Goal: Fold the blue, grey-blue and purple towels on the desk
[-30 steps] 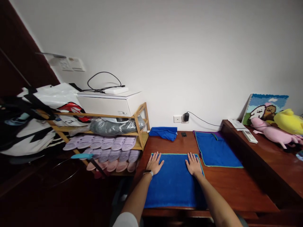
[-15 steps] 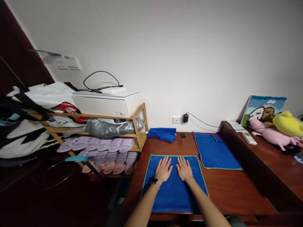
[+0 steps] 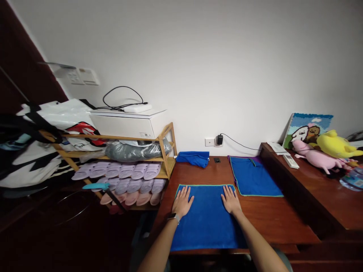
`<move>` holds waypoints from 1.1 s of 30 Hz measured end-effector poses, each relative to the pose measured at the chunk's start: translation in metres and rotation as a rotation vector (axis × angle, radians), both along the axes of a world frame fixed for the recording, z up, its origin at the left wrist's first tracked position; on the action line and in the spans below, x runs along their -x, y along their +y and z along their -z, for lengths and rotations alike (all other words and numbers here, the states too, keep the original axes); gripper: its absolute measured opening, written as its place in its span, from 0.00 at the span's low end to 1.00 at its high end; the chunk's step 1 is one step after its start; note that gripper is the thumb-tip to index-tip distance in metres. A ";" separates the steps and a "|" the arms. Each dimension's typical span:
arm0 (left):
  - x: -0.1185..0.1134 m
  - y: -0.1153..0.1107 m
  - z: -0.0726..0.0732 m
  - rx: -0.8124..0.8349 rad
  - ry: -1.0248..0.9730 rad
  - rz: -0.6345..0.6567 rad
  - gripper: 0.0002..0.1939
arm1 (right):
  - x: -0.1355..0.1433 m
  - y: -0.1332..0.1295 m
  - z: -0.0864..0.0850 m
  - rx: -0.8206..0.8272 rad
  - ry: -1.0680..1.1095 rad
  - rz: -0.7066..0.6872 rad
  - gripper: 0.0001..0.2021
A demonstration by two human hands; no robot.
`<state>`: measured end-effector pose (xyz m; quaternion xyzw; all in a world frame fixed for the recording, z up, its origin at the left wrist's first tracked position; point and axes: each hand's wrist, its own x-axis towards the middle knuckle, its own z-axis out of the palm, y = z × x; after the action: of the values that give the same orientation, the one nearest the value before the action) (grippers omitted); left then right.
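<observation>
A blue cloth [image 3: 205, 223] with a green edge lies spread flat on the brown wooden table [image 3: 266, 217]. My left hand [image 3: 183, 202], with a watch on its wrist, rests palm down near the cloth's far left corner. Near the far right corner my right hand [image 3: 231, 200] lies flat too, fingers spread. Neither hand grips anything. To the right, more blue cloth [image 3: 255, 177] lies flat, with a purple cloth showing under its edge. A crumpled blue cloth [image 3: 194, 158] sits by the wall at the table's back left.
At the left stands a wooden rack [image 3: 167, 149] with slippers [image 3: 127, 170] and a white box [image 3: 124, 125]. A raised surface on the right holds a remote [image 3: 291, 161], a pink plush toy [image 3: 316, 156], a yellow one [image 3: 337, 145] and a bottle [image 3: 353, 179]. A black plug [image 3: 220, 139] is in the wall.
My hands have slid apart over the cloth, the left one to the left and the right one to the right, out to its far corners. The camera view has shifted slightly.
</observation>
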<state>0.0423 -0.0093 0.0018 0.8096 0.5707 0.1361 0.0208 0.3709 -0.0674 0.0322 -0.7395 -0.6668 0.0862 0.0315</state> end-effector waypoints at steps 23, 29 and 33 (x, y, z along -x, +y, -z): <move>-0.065 0.004 -0.003 0.000 -0.013 0.079 0.31 | 0.088 0.024 -0.009 -0.033 0.123 -0.182 0.33; -0.010 0.013 -0.004 -0.006 0.013 -0.016 0.33 | 0.030 0.023 -0.003 -0.014 0.049 0.023 0.35; 0.019 0.014 -0.018 0.009 0.020 0.077 0.34 | -0.005 0.017 -0.015 0.036 0.029 0.080 0.36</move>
<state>0.0233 0.0043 0.0194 0.8321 0.5400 0.1242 0.0240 0.3760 -0.0501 0.0471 -0.7647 -0.6346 0.1075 0.0312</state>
